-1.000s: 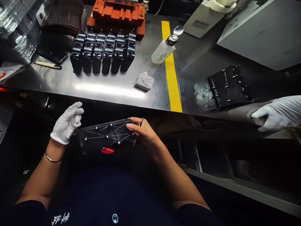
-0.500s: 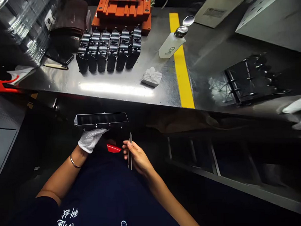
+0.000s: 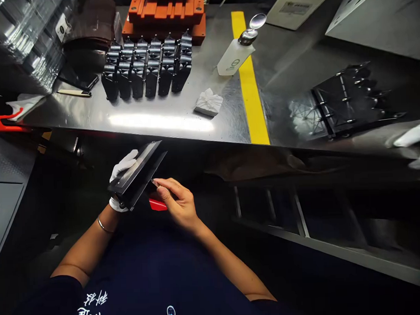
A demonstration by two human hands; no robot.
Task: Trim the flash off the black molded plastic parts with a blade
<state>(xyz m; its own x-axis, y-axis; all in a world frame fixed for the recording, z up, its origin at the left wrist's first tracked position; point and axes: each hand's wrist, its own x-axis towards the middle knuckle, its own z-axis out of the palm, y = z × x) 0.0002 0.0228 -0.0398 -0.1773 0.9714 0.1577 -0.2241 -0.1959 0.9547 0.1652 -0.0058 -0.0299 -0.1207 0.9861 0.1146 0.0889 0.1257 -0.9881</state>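
My left hand (image 3: 122, 167), in a white glove, is closed around a long black moulded part (image 3: 136, 171), held tilted in front of my body below the table edge. Its fingers lie along the far side of the part. My bare right hand (image 3: 179, 200) pinches a slim metal blade-like tool (image 3: 154, 182); only a small bit of it shows at the fingertips, close to the part's lower edge. I cannot tell whether the tool touches the part. A red piece (image 3: 158, 205) shows just below the right fingers.
Several similar black parts (image 3: 137, 82) stand in a row on the metal table (image 3: 153, 123), before an orange fixture (image 3: 163, 16). A white pump bottle (image 3: 234, 59) and a folded white wipe (image 3: 209, 102) stand nearby. More black parts (image 3: 349, 100) and another person's gloved hand (image 3: 414, 141) are at right.
The black part has turned from level to steeply tilted in my left hand. My right hand has moved left and up to it, bringing the metal tool against or near its edge.
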